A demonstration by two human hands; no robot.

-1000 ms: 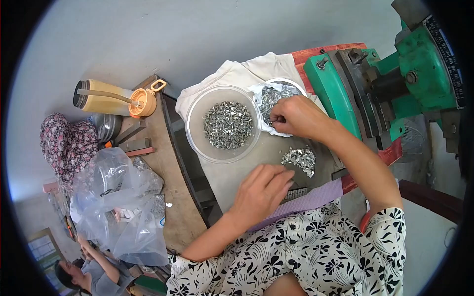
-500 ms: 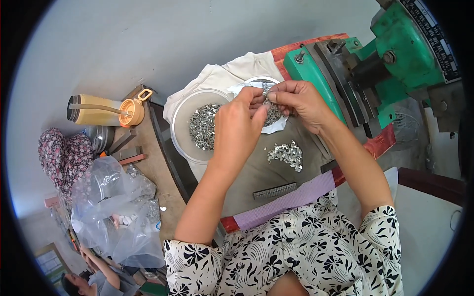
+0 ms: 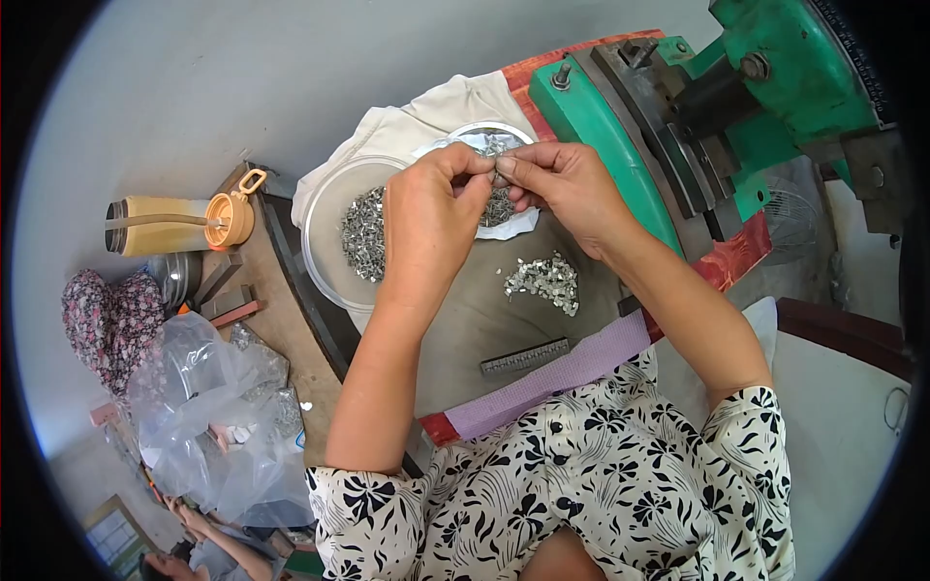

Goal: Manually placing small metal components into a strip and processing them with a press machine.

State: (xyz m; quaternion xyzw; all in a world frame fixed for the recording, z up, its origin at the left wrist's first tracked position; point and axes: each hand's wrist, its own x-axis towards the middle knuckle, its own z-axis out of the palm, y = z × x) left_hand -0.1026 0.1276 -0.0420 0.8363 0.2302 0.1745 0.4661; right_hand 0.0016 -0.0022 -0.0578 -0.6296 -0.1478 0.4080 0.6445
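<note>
My left hand point(image 3: 433, 208) and my right hand point(image 3: 565, 192) meet at the fingertips above the far bowl, both closed in a pinch. Whatever lies between the fingertips is too small to make out. Below them, a white-lined round bowl point(image 3: 515, 226) holds small silvery metal pieces point(image 3: 498, 207). Left of it and partly behind my left hand stands a larger pale round tub point(image 3: 323, 254) with many small metal parts point(image 3: 362, 235). A loose pile of shiny flat metal bits point(image 3: 548, 283) lies on the cloth, nearer to me.
A green press machine point(image 3: 605, 131) stands at the right. Near my front edge are a dark ridged bar point(image 3: 524, 356) and a purple cloth strip point(image 3: 542, 387). On the left side bench sit a yellow bottle point(image 3: 165, 225), a floral cloth point(image 3: 111, 324) and a clear plastic bag point(image 3: 213, 426). Another person point(image 3: 218, 552) is at lower left.
The view has shifted slightly, so the scene sits further left and higher. My fingertips have come together more closely, still above the lined bowl.
</note>
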